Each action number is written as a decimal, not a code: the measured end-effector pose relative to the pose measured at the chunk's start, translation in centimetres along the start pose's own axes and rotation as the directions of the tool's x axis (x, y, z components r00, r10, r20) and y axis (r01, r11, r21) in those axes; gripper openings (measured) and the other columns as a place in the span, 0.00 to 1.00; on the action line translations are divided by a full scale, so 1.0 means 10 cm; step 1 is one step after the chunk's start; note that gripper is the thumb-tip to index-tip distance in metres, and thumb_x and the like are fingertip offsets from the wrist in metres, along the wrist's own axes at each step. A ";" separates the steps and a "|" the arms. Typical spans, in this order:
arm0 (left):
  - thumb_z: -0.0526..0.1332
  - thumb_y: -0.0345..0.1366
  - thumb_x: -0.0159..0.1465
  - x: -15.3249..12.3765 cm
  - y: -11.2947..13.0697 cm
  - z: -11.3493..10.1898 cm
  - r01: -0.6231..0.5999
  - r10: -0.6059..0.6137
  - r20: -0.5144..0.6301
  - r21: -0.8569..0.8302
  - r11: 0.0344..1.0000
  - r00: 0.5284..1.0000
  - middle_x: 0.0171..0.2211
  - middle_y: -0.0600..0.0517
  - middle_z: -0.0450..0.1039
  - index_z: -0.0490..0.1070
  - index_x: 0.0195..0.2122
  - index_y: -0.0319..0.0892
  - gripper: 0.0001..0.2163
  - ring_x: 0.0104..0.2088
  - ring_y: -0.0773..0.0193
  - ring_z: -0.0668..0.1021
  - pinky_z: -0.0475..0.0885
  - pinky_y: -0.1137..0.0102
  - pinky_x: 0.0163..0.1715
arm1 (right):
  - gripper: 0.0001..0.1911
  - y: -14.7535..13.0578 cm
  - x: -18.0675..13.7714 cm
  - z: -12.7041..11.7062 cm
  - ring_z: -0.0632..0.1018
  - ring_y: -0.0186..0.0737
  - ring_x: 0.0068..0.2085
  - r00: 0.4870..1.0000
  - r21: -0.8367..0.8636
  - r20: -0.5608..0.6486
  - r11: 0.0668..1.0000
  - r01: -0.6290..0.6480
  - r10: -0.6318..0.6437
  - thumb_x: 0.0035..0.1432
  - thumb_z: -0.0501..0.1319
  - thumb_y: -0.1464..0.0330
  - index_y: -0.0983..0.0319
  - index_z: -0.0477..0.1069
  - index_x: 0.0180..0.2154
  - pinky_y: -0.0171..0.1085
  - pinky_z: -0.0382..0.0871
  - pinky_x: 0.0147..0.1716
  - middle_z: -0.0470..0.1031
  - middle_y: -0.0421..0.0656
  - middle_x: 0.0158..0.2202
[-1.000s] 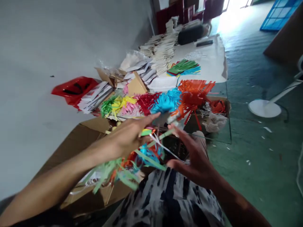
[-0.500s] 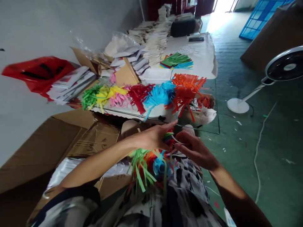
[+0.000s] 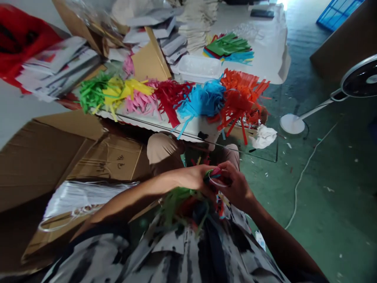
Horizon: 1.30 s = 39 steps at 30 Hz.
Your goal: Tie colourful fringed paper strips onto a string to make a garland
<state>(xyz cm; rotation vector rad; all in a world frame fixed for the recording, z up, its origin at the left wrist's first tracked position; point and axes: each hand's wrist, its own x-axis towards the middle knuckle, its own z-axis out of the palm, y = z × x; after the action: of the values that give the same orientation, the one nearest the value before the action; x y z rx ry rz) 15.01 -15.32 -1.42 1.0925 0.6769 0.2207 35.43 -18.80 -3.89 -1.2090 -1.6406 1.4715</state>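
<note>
Over my lap, my left hand (image 3: 196,179) is closed round the gathered neck of a multicoloured paper tassel (image 3: 179,202). Its green, orange and blue strips hang below that hand, blurred in places. My right hand (image 3: 238,185) meets the tassel from the other side, fingers bent in a pinch near a pink and green tip. A thin white cord (image 3: 217,183) curves from the tassel's neck into the right fingers. Where the cord ends is hidden by the fingers. Ahead on the table lie fringed paper bunches in blue (image 3: 203,98), orange (image 3: 240,98) and dark red (image 3: 169,98).
Yellow (image 3: 118,92) and green (image 3: 93,92) bunches lie at the table's left, near a white plastic tray (image 3: 199,67). An open cardboard box (image 3: 118,157) with white cords (image 3: 85,196) stands left of my knees. To the right are a fan (image 3: 361,80) and a floor cable (image 3: 308,169).
My view has tipped downward and closer to the table. The left fingers, stretched out before, have curled in round the tassel. My right hand has drawn nearer to it, and the cord now forms a curve.
</note>
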 end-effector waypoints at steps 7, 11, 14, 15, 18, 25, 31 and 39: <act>0.72 0.29 0.54 0.10 -0.15 0.11 -0.101 0.088 -0.126 -0.103 0.990 0.988 0.29 0.57 0.70 0.76 0.40 0.38 0.13 0.29 0.69 0.70 0.63 0.75 0.28 | 0.11 -0.05 0.09 0.07 0.76 0.37 0.29 0.987 -0.357 -0.124 0.933 0.053 -0.103 0.67 0.64 0.56 0.55 0.71 0.43 0.35 0.66 0.30 0.77 0.38 0.31; 0.77 0.35 0.51 0.01 -0.07 -0.10 -0.074 0.075 -0.006 -0.209 0.975 0.997 0.46 0.49 0.79 0.74 0.58 0.42 0.32 0.46 0.57 0.79 0.73 0.68 0.44 | 0.09 -0.13 0.15 -0.07 0.74 0.35 0.27 0.986 -0.356 -0.073 0.928 0.113 -0.148 0.69 0.62 0.58 0.56 0.72 0.41 0.34 0.65 0.29 0.75 0.38 0.29; 0.79 0.47 0.47 -0.04 -0.07 -0.40 0.028 0.009 0.145 -0.250 0.968 0.989 0.49 0.49 0.80 0.77 0.56 0.42 0.35 0.52 0.54 0.79 0.73 0.66 0.51 | 0.08 -0.27 0.22 -0.25 0.71 0.33 0.25 0.971 -0.318 0.078 0.917 0.239 -0.226 0.67 0.64 0.59 0.56 0.74 0.41 0.34 0.63 0.27 0.75 0.37 0.28; 0.79 0.49 0.47 -0.04 -0.06 -0.49 0.040 0.003 0.180 -0.236 0.971 0.984 0.48 0.50 0.80 0.79 0.53 0.42 0.33 0.50 0.56 0.79 0.73 0.67 0.50 | 0.08 -0.34 0.25 -0.30 0.71 0.33 0.25 0.957 -0.314 0.130 0.904 0.289 -0.261 0.67 0.65 0.59 0.56 0.75 0.41 0.34 0.64 0.28 0.75 0.37 0.28; 0.80 0.41 0.46 0.02 0.05 -0.62 0.023 0.005 0.254 -0.110 0.994 0.967 0.39 0.54 0.80 0.81 0.46 0.42 0.26 0.39 0.62 0.79 0.74 0.72 0.40 | 0.10 -0.54 0.37 -0.41 0.73 0.33 0.26 0.902 -0.308 0.231 0.852 0.423 -0.365 0.69 0.64 0.57 0.56 0.76 0.41 0.35 0.66 0.29 0.78 0.38 0.30; 0.82 0.32 0.39 0.11 0.13 -0.29 -0.101 0.156 0.193 -0.268 0.958 0.969 0.40 0.51 0.83 0.81 0.41 0.40 0.25 0.38 0.58 0.81 0.78 0.68 0.41 | 0.08 -0.87 0.55 -0.52 0.74 0.31 0.24 0.750 -0.439 0.163 0.634 0.637 -0.641 0.71 0.64 0.60 0.57 0.75 0.41 0.35 0.66 0.28 0.80 0.38 0.30; 0.81 0.34 0.44 0.03 -0.12 -0.02 -0.041 0.068 0.045 -0.444 0.895 0.997 0.36 0.48 0.83 0.83 0.40 0.38 0.20 0.35 0.57 0.82 0.80 0.66 0.39 | 0.07 -0.81 0.59 -0.51 0.72 0.29 0.24 0.686 -0.338 0.219 0.606 0.721 -0.694 0.71 0.65 0.62 0.58 0.71 0.41 0.33 0.63 0.25 0.77 0.36 0.28; 0.76 0.30 0.54 -0.05 0.24 0.00 -0.394 0.072 -0.520 -0.542 0.742 0.851 0.33 0.52 0.81 0.77 0.50 0.42 0.22 0.29 0.61 0.83 0.80 0.68 0.34 | 0.24 -0.65 0.66 -0.39 0.71 0.27 0.23 0.940 -0.285 0.037 0.899 0.334 -0.338 0.70 0.64 0.58 0.57 0.64 0.61 0.32 0.62 0.24 0.79 0.38 0.41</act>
<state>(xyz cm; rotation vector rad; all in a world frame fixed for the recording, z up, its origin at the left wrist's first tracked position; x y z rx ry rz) 14.99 -14.48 0.90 0.4469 0.8045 0.9080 34.91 -10.96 2.37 -1.0104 -1.9891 1.0337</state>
